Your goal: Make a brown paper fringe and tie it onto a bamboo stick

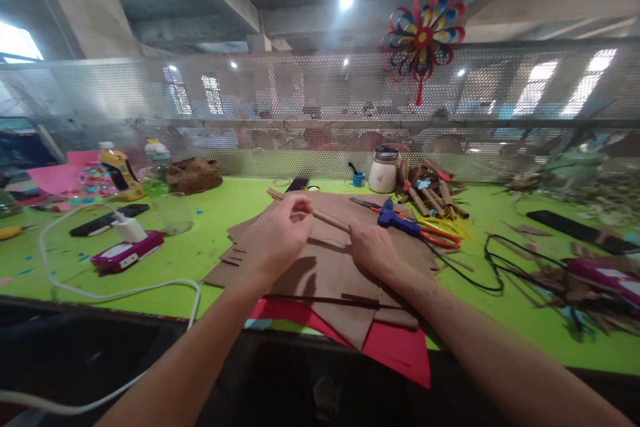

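Head cam view: two bare hands work over a green table. R hand (373,247) is closed round the near end of a thin brown paper tube (331,219); L hand (293,227) has its fingers curled at the tube's far part, but can't tell if it grips. Tube sits btwn the hands, slanting just above a stack of brown sheets (340,267).

Progress, as far as it shows: the tube looks already rolled, & a pile of similar brown rolls (435,199) lies at back R, next to a white jar (384,172). The sheets below lie flat, unrolled, so prob. more stock than finished work. How many are left can't be counted.

Edges: a red sheet (400,353) pokes out under the brown stack & hangs over the table's front edge. R side is tight: blue glue gun (397,220), orange-handled scissors (445,238) & a black cord (470,273) crowd that arm. More room to move on L, over green tabletop (177,257) btwn stack & purple power strip (127,252), tho a white cable (115,295) crosses it toward the front edge.
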Tool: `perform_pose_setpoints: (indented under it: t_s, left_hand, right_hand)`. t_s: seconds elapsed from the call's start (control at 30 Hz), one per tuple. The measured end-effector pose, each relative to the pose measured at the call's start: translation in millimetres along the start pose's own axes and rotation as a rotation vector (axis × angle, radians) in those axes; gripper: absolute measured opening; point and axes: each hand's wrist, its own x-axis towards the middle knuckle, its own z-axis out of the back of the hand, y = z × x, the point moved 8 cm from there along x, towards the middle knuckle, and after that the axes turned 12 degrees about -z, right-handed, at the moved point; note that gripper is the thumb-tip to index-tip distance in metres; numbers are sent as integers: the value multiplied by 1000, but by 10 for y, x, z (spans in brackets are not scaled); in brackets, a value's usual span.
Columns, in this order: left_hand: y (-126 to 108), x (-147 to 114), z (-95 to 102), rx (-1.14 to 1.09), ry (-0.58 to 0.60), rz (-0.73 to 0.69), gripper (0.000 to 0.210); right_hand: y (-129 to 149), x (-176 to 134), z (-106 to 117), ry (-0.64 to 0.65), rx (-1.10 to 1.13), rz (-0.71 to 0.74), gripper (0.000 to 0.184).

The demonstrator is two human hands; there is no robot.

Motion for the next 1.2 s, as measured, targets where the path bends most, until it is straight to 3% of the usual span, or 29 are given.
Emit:
perform_pose_setpoints:
  t_s: [0.03,0.1,0.13,0.2,0.27,0.37,0.6,0.8,0.93,1.0,1.13,1.2]
  left_hand:
    - [-179,77,-83,174,153,-204,36]
    - [-306,166,-297,431,409,-446,43]
    - [-266,211,-389,510,504,-477,40]
    - [-38,315,-508,613,627,-377,26]
    - [206,398,-536,654,635,-245,20]
    - [417,412,-541,649,605,-224,20]
    - [698,132,-506,641,702,-125,5]
    - [557,22,-615,691,785,-108,9]
    - [383,-87,-776,840,900,-214,15]
    - [330,-145,-838,913,940,-275,17]
    - [283,-215,-889,972,955,-354,21]
    - [288,-233,-893,983,963,-361,22]
  right_hand:
    - [8,0,2,1,-3,4,10]
    - [23,-6,22,-2,-11,12,10]
    - [30,-14,38,-4,-14,17,10]
    - [39,-32,77,-8,-19,35,13]
    - [41,-47,117,-14,-22,56,14]
    - [16,-39,142,-11,-31,75,12]
    - [-25,49,112,107,-108,196,15]
    - [-371,113,330,160,-213,281,14]
    - [-774,1,413,192,-283,267,20]
    - [-842,-152,505,121,-276,247,30]
    - [-446,-650,666,71,-36,404,26]
    - [-213,-814,727,-2,-3,405,24]
